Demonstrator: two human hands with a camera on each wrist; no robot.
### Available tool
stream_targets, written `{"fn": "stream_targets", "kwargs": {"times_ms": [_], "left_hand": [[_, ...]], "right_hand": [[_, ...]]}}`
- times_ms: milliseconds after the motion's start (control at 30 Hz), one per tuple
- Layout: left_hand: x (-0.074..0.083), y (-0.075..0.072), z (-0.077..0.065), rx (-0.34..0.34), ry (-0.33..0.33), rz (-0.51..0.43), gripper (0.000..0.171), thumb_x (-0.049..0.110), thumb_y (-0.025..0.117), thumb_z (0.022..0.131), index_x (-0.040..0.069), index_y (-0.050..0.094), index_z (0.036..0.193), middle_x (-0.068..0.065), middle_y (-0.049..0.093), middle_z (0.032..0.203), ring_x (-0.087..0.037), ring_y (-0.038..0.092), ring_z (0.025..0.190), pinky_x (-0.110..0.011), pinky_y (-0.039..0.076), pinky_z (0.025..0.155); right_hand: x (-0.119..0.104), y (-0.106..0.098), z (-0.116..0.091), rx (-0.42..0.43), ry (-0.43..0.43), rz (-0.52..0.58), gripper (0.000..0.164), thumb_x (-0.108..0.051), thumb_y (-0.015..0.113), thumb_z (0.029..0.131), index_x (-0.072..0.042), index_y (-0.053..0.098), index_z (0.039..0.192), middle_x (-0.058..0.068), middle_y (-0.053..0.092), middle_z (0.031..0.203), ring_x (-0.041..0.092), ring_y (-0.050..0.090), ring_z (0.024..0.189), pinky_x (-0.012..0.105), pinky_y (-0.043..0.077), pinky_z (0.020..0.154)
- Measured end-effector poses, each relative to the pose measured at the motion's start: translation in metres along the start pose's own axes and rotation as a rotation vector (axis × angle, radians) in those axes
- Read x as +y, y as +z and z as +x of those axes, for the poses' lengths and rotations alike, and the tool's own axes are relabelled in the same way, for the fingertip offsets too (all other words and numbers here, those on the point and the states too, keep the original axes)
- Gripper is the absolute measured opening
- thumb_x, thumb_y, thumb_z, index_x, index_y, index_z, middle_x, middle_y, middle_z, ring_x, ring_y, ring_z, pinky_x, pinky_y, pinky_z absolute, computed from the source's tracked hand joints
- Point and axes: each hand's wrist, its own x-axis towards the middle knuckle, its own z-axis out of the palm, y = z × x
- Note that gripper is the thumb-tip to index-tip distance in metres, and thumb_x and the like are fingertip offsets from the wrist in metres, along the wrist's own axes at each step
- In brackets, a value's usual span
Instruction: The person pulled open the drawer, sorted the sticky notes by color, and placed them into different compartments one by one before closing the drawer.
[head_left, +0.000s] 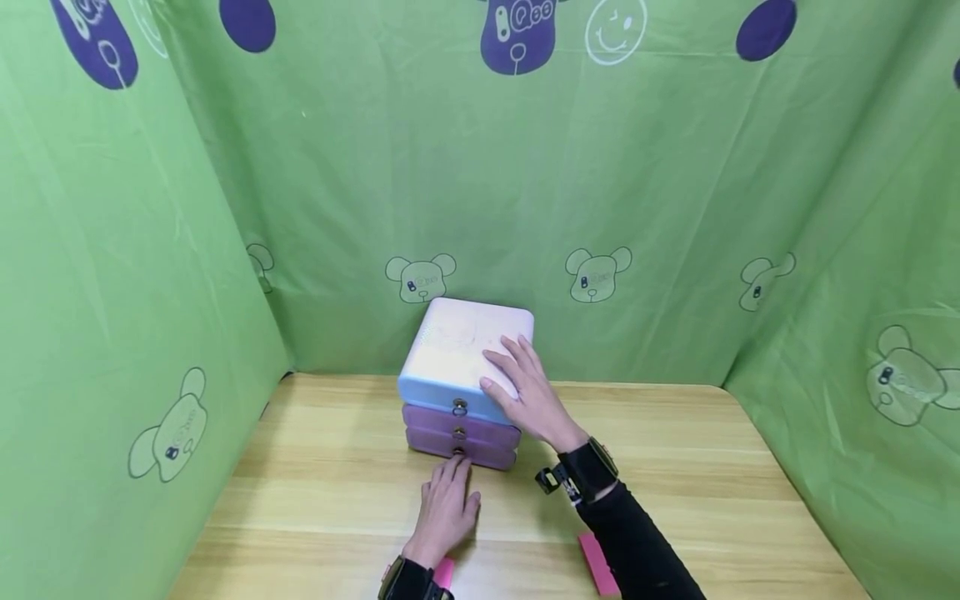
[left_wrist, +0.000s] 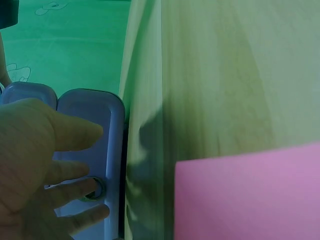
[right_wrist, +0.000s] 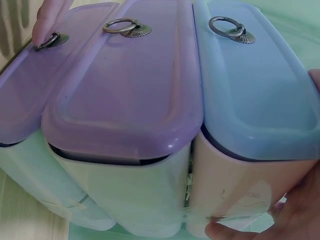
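Note:
A small three-drawer cabinet [head_left: 457, 329] with a pale top stands at the back of the table. Its top drawer [head_left: 427, 393] is light blue; the middle drawer [right_wrist: 130, 85] and bottom drawer [right_wrist: 45, 95] are purple. Each front carries a metal ring pull, such as the blue drawer's ring [right_wrist: 225, 27]. My right hand [head_left: 528, 396] rests spread over the cabinet's right edge, steadying contact with its top and side. At the bottom drawer, my left hand [head_left: 447, 508] has a fingertip [right_wrist: 44, 35] touching the ring, its thumb held apart. All drawers look closed or nearly so.
A pink object [head_left: 597, 565] lies near the right forearm. Another pink piece [head_left: 444, 573] is partly hidden under the left wrist. Green cloth walls [head_left: 480, 183] enclose the wooden table [head_left: 330, 467] at the back and sides.

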Motion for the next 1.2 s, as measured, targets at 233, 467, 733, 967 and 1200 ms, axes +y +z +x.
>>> {"fn": "stream_targets", "kwargs": {"times_ms": [233,467,733,967,1200], "left_hand": [[-0.0008,-0.0004,0.0002,-0.011,-0.007,-0.003,0.058,0.018,0.068,0.093,-0.001,0.050,0.144,-0.026,0.047,0.152,-0.046,0.048,0.136,-0.067,0.045,0.106],[-0.0041,0.0016,0.0023,0.014,-0.003,0.022,0.058,0.017,0.069,0.092,0.001,0.050,0.144,-0.024,0.052,0.148,-0.044,0.051,0.131,-0.065,0.046,0.103],[-0.0030,-0.0021,0.0041,0.032,-0.053,-0.017,0.075,0.019,0.071,0.091,0.006,0.035,0.154,-0.020,0.056,0.147,-0.037,0.057,0.118,-0.057,0.047,0.100],[-0.0034,-0.0002,0.0019,0.064,-0.045,-0.004,0.080,0.018,0.074,0.089,0.006,0.031,0.155,-0.018,0.058,0.145,-0.029,0.058,0.105,-0.046,0.047,0.088],[-0.0030,0.0008,0.0002,0.063,-0.045,0.007,0.082,0.020,0.073,0.090,0.004,0.028,0.157,-0.019,0.054,0.149,-0.029,0.058,0.105,-0.046,0.049,0.088]], "right_hand": [[-0.0008,0.0001,-0.0008,-0.002,0.000,0.003,0.056,-0.050,0.053,0.101,-0.024,0.049,0.151,0.008,0.024,0.170,0.032,0.005,0.161,0.069,0.015,0.124],[-0.0004,0.0007,-0.0007,-0.001,0.002,-0.002,0.056,-0.049,0.053,0.101,-0.024,0.048,0.151,0.008,0.023,0.170,0.031,0.005,0.161,0.069,0.016,0.124],[-0.0006,0.0010,0.0002,0.005,-0.002,-0.003,0.056,-0.049,0.052,0.102,-0.023,0.049,0.151,0.009,0.024,0.170,0.034,0.006,0.161,0.071,0.017,0.123],[-0.0006,0.0002,-0.0013,0.001,0.001,0.006,0.056,-0.049,0.053,0.101,-0.023,0.049,0.151,0.009,0.024,0.170,0.033,0.005,0.161,0.070,0.016,0.123],[0.0003,0.0004,-0.0004,0.001,0.001,0.003,0.056,-0.050,0.052,0.101,-0.024,0.048,0.151,0.009,0.023,0.170,0.032,0.005,0.161,0.069,0.015,0.124]]}}
